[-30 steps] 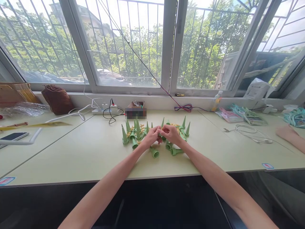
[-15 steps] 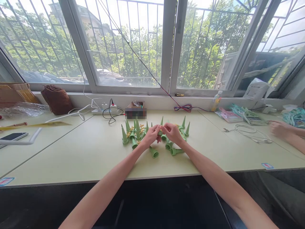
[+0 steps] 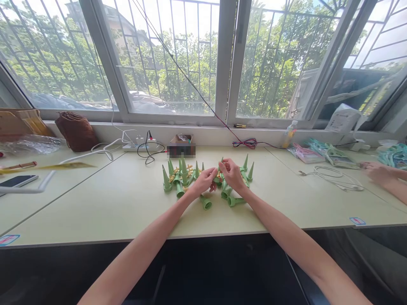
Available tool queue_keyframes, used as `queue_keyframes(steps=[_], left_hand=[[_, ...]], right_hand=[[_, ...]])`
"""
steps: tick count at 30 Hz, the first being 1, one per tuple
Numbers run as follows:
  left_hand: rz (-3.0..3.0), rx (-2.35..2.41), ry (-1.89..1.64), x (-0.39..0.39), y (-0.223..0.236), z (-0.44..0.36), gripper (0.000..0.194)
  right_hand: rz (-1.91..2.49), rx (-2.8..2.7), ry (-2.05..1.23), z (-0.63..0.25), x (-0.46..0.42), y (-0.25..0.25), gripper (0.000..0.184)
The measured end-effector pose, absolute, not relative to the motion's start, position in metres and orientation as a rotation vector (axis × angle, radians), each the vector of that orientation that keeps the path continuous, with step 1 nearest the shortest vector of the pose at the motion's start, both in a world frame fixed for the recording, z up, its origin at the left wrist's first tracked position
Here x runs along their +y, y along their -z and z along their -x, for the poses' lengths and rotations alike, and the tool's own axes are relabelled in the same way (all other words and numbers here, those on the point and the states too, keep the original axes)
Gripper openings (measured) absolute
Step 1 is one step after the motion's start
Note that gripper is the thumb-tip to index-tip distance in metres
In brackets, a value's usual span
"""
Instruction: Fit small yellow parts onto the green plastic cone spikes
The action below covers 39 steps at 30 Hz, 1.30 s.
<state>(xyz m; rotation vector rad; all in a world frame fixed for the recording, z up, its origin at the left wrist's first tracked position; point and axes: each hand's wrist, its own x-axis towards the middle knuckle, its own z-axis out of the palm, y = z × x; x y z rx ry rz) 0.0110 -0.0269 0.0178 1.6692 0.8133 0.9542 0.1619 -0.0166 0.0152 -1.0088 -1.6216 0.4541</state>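
Observation:
My left hand (image 3: 205, 181) is closed in a pinch, its fingertips at a small yellowish piece (image 3: 218, 174) too small to make out well. Close on its right, my right hand (image 3: 232, 174) has curled fingers and a bent thumb; whatever they hold is hidden. A green cone tip (image 3: 221, 160) shows beside the right fingers. Around both hands are several green plastic spikes, some upright like the tall one (image 3: 183, 171), others lying with hollow round ends toward me, such as the spike (image 3: 206, 203) and the spike (image 3: 234, 201). Small yellow cross-shaped pieces (image 3: 190, 169) lie among the left spikes.
Behind the spikes stands a small open box (image 3: 182, 140); a power strip (image 3: 141, 146) with cables is left of it. A white cable (image 3: 330, 178) and bagged items (image 3: 333, 154) lie right, near another person's hands (image 3: 375, 171). A phone (image 3: 19, 182) lies far left.
My hands, fingertips together before, have come slightly apart. The right hand has risen a little, and the yellowish piece now shows between them. The other person's hands have shifted.

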Motion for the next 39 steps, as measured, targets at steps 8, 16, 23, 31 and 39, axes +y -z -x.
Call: queue_keyframes(steps=[8,16,23,31,39], left_hand=[[-1.851,0.935,-0.946,-0.030,-0.019,-0.009,0.043],[-2.116,1.100,-1.100,-0.030,-0.023,-0.007,0.030],[-2.248,1.222,-1.154,-0.027,-0.017,-0.005,0.034],[-2.364,1.223,-1.157,-0.024,-0.012,-0.004,0.047],[-2.399,1.231,-1.213,-0.026,-0.014,-0.003,0.041]], right_hand=[[1.019,-1.666,-0.410,-0.163,-0.019,-0.017,0.031],[1.007,-1.683,-0.372,-0.167,-0.017,-0.018,0.037],[1.135,-1.671,-0.209,-0.175,-0.005,-0.011,0.029],[1.177,-1.718,-0.133,-0.180,0.003,-0.005,0.021],[1.195,-1.787,-0.101,-0.178,0.002,-0.006,0.018]])
